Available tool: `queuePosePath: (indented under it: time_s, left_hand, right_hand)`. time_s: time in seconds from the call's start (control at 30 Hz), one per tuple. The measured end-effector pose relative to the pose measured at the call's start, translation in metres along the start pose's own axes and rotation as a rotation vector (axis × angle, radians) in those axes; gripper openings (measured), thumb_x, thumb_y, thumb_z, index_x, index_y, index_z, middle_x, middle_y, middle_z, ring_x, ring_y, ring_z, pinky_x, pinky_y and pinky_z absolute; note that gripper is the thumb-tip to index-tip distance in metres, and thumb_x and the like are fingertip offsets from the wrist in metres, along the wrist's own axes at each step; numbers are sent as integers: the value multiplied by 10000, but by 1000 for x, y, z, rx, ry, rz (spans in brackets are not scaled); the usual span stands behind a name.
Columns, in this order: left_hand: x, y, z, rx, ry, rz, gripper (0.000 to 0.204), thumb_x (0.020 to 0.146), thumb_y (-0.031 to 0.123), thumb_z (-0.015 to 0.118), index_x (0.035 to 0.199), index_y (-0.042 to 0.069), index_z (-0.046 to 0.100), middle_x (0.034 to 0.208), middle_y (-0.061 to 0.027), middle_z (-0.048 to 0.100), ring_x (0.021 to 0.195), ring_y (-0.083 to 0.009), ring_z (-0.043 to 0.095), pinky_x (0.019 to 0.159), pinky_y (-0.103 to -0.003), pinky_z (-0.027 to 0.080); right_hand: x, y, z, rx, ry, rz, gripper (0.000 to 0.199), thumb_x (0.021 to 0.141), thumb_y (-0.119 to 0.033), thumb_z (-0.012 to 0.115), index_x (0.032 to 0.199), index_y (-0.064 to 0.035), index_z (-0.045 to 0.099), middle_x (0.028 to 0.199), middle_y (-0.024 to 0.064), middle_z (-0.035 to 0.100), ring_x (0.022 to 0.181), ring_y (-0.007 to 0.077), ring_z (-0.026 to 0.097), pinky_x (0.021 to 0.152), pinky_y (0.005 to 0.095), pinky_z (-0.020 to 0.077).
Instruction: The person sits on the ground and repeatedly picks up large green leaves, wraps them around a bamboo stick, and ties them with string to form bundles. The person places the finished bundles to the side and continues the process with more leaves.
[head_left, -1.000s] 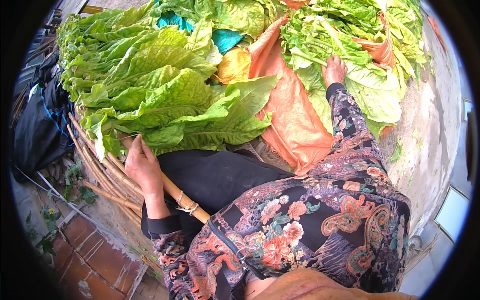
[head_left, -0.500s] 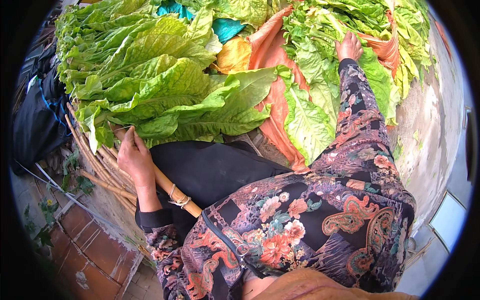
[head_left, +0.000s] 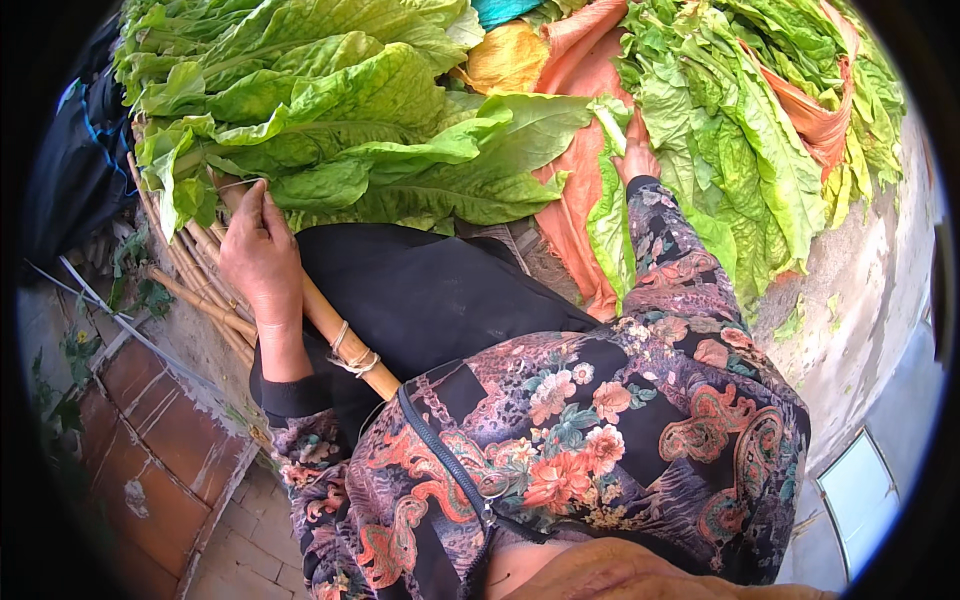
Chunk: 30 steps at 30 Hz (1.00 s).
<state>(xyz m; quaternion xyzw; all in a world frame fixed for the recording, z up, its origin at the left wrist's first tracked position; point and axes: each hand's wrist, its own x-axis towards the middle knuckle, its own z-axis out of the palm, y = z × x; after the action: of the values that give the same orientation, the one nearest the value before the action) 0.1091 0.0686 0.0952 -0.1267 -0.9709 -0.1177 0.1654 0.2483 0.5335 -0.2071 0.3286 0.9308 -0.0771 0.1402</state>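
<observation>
My left hand point(head_left: 258, 250) pinches a thin string point(head_left: 238, 183) beside a bamboo pole point(head_left: 335, 325). The pole slants toward my torso, with cord tied round its near part. Large green leaves point(head_left: 330, 130) lie in a layered heap just beyond this hand, covering the pole's far end. To the right, my right hand point(head_left: 638, 158) has its fingers stretched out and apart at the pale stem of a single leaf point(head_left: 608, 210). That stem lies by its thumb side; any firm grip is not visible.
A second leaf pile point(head_left: 720, 130) spreads at the far right over orange cloth point(head_left: 572, 190). Yellow point(head_left: 508, 60) and teal cloth point(head_left: 500, 10) show between the piles. Thin canes point(head_left: 200, 290) lie at left, near a black bag point(head_left: 75, 170) and brown tiles point(head_left: 150, 450).
My right hand has moved left and nearer, from the right-hand leaf pile to the single leaf's stem. My left hand keeps its pinch near the pole. The view has shifted slightly.
</observation>
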Motion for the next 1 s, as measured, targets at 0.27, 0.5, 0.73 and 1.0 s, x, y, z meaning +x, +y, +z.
queuePosePath:
  time_s: [0.27,0.5,0.73,1.0]
  left_hand:
    - [-11,2,-17,-132,-29,-80,181,830,146,621,979,51,658,784,-148,652,723,-323,641,642,-389,505]
    - [-6,53,-54,-298,-198,214,100,800,72,636,886,24,652,768,-137,649,698,-291,645,622,-343,513]
    - [58,-126,-37,-556,-109,-275,177,820,107,614,937,-4,688,763,-121,690,702,-144,645,663,-284,486]
    - [-35,-112,50,-1000,-164,-584,193,934,95,529,1014,-54,622,706,39,551,582,-40,432,508,-187,311]
  right_hand:
    - [-6,-119,-47,390,444,-689,469,745,-145,658,1167,-15,499,1050,170,562,977,356,540,816,458,438]
    - [-91,-365,-221,519,449,-1542,398,739,-55,595,1126,-129,543,936,58,607,910,233,595,747,360,425]
    - [-104,-403,-187,1085,31,-1494,315,772,-69,638,1076,-90,558,933,130,637,897,303,623,755,378,478]
    - [-117,-394,-160,1432,-291,-1137,437,806,-290,707,1109,-13,556,1070,134,601,1009,236,569,907,345,440]
